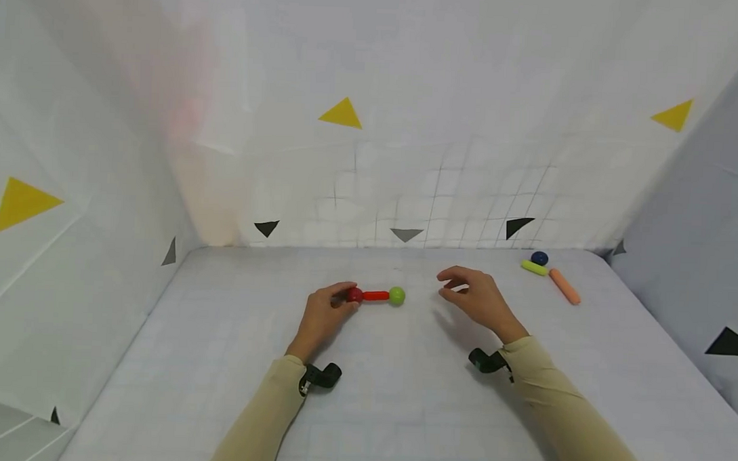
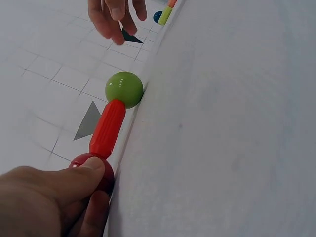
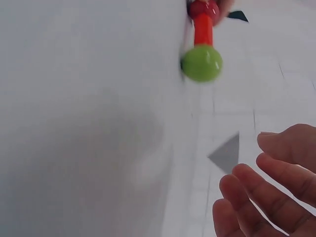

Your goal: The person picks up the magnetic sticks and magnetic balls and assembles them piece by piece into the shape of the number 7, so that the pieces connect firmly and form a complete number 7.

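Observation:
My left hand (image 1: 323,318) pinches a dark red ball (image 1: 355,295) between thumb and fingers. A bright red ridged rod (image 2: 107,129) joins that ball to a glossy green ball (image 1: 396,296), making a small dumbbell shape. In the left wrist view the thumb lies across the red ball and hides part of it. To the right of the green ball, apart from it, my right hand (image 1: 479,301) hovers over the table with loosely bent fingers and nothing in them. The right wrist view shows its spread fingertips (image 3: 229,186) away from the joined piece.
At the back right of the white table (image 1: 363,407) lie a dark blue ball (image 1: 539,258), a short yellow-green rod (image 1: 534,267) and a longer orange rod (image 1: 565,287). White sheet walls (image 1: 411,69) with yellow and black triangles enclose the back and sides.

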A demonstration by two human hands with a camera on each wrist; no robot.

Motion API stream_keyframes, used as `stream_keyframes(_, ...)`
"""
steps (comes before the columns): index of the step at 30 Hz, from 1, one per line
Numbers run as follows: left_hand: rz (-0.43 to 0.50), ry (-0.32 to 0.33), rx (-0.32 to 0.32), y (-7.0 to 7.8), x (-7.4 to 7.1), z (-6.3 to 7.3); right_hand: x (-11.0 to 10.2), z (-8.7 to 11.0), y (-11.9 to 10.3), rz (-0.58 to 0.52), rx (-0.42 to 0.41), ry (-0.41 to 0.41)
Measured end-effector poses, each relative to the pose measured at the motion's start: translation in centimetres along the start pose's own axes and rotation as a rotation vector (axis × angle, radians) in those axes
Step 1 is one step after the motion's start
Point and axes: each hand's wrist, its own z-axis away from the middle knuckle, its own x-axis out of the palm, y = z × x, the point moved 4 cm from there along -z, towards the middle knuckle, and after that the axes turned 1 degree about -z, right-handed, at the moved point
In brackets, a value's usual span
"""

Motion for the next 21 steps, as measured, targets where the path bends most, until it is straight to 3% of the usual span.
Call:
stream_keyframes(13, 0.017, -0.016, -0.05, -0.6, 0.1, 0.4, -5.2, 2.5, 3.8, 0.067, 0.094, 0.137)
stream_keyframes(21, 0.014, -0.007, -0.05, -0.5, 0.1, 0.1, -8.3, 3.0, 5.3, 0.112, 0.089, 0.223)
